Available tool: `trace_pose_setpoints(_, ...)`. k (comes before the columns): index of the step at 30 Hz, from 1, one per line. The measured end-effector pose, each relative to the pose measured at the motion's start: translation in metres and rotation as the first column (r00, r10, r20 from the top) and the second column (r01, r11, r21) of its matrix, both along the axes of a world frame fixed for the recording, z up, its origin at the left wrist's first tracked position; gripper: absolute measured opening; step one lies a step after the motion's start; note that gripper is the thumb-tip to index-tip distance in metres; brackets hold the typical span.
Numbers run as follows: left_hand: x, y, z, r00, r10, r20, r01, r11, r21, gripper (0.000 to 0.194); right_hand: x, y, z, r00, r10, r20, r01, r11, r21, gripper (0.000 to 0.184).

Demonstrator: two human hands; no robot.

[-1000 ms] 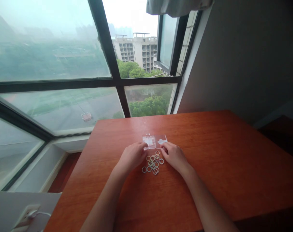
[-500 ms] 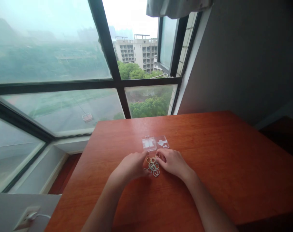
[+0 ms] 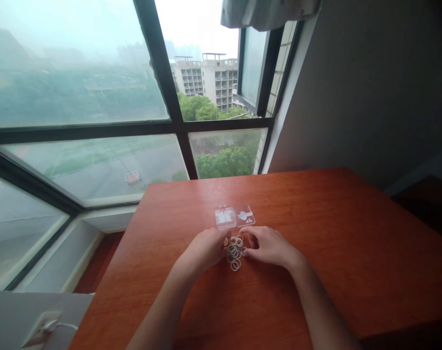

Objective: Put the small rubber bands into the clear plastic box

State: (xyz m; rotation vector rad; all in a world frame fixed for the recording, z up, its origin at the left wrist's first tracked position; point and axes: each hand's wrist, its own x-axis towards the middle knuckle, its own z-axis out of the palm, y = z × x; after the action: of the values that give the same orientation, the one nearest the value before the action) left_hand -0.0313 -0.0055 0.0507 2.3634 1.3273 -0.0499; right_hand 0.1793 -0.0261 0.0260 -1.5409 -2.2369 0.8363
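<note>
Several small pale rings (image 3: pixel 235 251), yellowish and bluish-green, lie in a loose, overlapping pile on the reddish-brown table (image 3: pixel 337 233). My left hand (image 3: pixel 210 247) is curved against the pile's left side, its fingers apart. On the other side, my right hand (image 3: pixel 268 246) curls with thumb and forefinger parted around the pile's right edge. Both hands touch or nearly touch the outer rings, and some rings are partly hidden by the fingers. Just beyond the pile lies a clear plastic case (image 3: pixel 225 217), its transparent lid (image 3: pixel 246 215) folded open to the right with white marks on it.
A dark-framed window (image 3: pixel 177 127) runs behind and left of the table, with one pane (image 3: pixel 253 68) swung outward. A grey wall (image 3: pixel 352 97) stands to the right. At lower left, a plug with a white cable sits in a wall socket (image 3: pixel 42 330).
My left hand has shifted right, and my right hand has opened and moved slightly right and down. The rings are gathered into a narrower pile between them.
</note>
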Motion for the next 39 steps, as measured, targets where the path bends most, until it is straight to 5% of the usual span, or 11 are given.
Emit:
trace_pose_setpoints(12, -0.002, 0.004, -0.004, 1.000, 0.009, 0.028, -0.010, 0.999, 0.038, 0.016, -0.009, -0.003, 0.003, 0.988, 0.106, -0.108, -0.108, 0.994, -0.008, 0.020)
trace_pose_setpoints(21, 0.000, 0.005, -0.007, 0.997, -0.043, 0.060, 0.041, 0.999, 0.022, 0.015, -0.024, -0.013, 0.003, 0.963, 0.266, 0.039, -0.268, 0.963, 0.036, 0.015)
trace_pose_setpoints(30, -0.006, 0.006, -0.005, 0.989, -0.053, 0.139, 0.057, 0.998, -0.028, 0.012, -0.018, -0.006, 0.003, 0.992, 0.123, -0.008, -0.122, 0.989, 0.083, 0.015)
trace_pose_setpoints(35, -0.011, 0.003, 0.000, 0.998, -0.035, 0.053, 0.039, 0.996, -0.079, 0.038, -0.001, 0.000, 0.002, 1.000, -0.004, -0.010, 0.004, 1.000, 0.016, 0.049)
trace_pose_setpoints(39, -0.007, 0.000, 0.000, 0.999, -0.040, 0.023, 0.042, 0.996, -0.079, 0.044, 0.000, 0.000, 0.001, 0.998, 0.068, 0.008, -0.068, 0.998, 0.004, 0.031)
